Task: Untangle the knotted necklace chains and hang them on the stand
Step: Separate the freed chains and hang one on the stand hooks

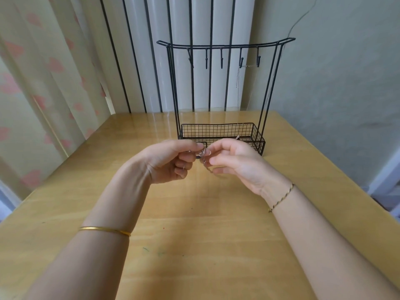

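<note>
Necklace chains (203, 153), thin and silvery, sat in a small tangle held in the air just above the wooden table (194, 234), in front of the wire basket (216, 131) at the foot of the stand (225, 47). The left hand (171, 161) pinched one side of the tangle between thumb and forefinger, its other fingers curled into the palm. The right hand (233, 161) pinched the other side with its fingertips, and a strand trailed down below its curled fingers. The two hands almost touched. On the black stand, another fine chain (238, 77) hung from the two right-most hooks. A gold bangle (104, 230) circled the left forearm, a beaded bracelet (281, 198) the right wrist.
</note>
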`<move>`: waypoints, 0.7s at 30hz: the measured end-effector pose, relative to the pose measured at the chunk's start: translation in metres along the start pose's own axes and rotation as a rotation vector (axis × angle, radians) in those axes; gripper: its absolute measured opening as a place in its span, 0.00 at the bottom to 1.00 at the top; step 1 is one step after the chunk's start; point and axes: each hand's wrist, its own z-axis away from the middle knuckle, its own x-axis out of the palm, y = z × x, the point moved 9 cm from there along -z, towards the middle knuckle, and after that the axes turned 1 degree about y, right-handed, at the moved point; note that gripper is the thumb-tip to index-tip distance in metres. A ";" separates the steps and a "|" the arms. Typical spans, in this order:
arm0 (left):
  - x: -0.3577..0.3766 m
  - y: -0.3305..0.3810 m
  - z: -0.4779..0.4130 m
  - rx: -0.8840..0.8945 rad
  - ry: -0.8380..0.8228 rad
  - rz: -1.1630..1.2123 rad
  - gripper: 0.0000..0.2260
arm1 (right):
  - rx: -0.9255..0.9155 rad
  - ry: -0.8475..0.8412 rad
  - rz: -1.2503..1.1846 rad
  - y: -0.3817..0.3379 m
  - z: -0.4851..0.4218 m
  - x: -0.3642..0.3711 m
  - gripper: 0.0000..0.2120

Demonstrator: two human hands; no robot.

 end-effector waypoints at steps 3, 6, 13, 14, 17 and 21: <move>0.001 -0.001 0.000 -0.019 0.006 0.032 0.09 | -0.035 0.051 0.032 -0.001 0.000 0.001 0.06; 0.002 -0.001 0.001 -0.030 0.012 0.042 0.12 | -0.080 0.123 0.085 -0.003 -0.001 -0.003 0.05; 0.004 -0.009 0.004 -0.129 -0.022 0.016 0.03 | -0.221 0.272 0.190 -0.019 0.001 -0.019 0.07; 0.004 -0.013 0.003 -0.148 -0.025 0.002 0.03 | -0.221 0.276 0.183 -0.020 0.001 -0.021 0.05; 0.003 -0.019 0.000 -0.148 -0.009 -0.050 0.05 | -0.200 0.260 0.122 -0.019 0.000 -0.021 0.06; 0.000 -0.023 -0.005 -0.124 0.018 -0.114 0.03 | -0.196 0.287 0.097 -0.023 0.000 -0.026 0.07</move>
